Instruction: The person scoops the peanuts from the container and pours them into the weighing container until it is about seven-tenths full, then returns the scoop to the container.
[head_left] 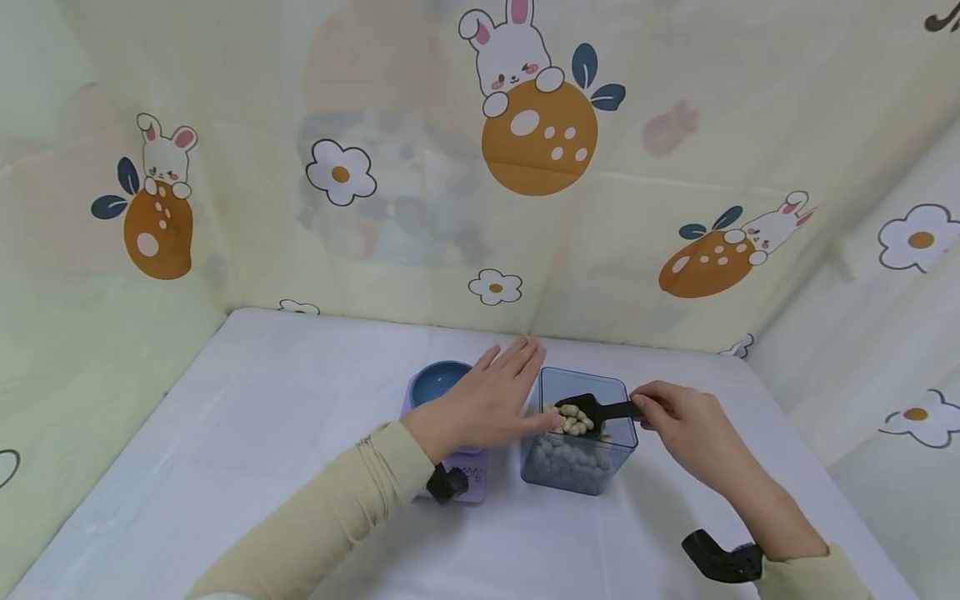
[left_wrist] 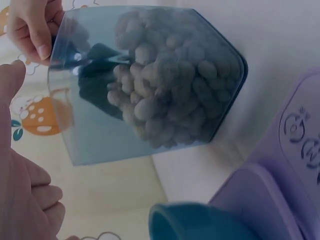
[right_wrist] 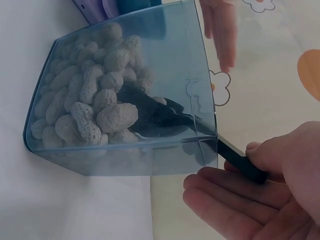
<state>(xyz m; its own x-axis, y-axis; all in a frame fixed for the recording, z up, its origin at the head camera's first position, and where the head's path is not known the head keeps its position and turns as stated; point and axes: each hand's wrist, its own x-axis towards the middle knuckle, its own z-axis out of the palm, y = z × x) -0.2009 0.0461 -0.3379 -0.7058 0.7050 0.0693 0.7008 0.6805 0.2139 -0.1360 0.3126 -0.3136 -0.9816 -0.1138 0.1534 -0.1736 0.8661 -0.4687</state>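
Note:
My right hand (head_left: 686, 425) pinches the handle of a black scoop (head_left: 611, 410) between thumb and fingers. The scoop's blade lies inside a clear blue container (head_left: 585, 382), among unshelled peanuts (head_left: 574, 419). Through the wall in the right wrist view, peanuts (right_wrist: 92, 95) fill the lower part and the blade (right_wrist: 155, 112) rests against them. With fingers extended, my left hand (head_left: 487, 404) hovers at the container's left side, its thumb overlapping the near rim in the head view. Partly hidden beneath that arm is a blue bowl (head_left: 437, 380) on a purple kitchen scale (head_left: 471, 485).
A white cloth (head_left: 285, 417) covers the table. Behind it hangs a cream curtain (head_left: 405, 275) printed with rabbits and flowers, and more curtain encloses both sides. Black wrist-worn devices (head_left: 723, 557) sit at both wrists.

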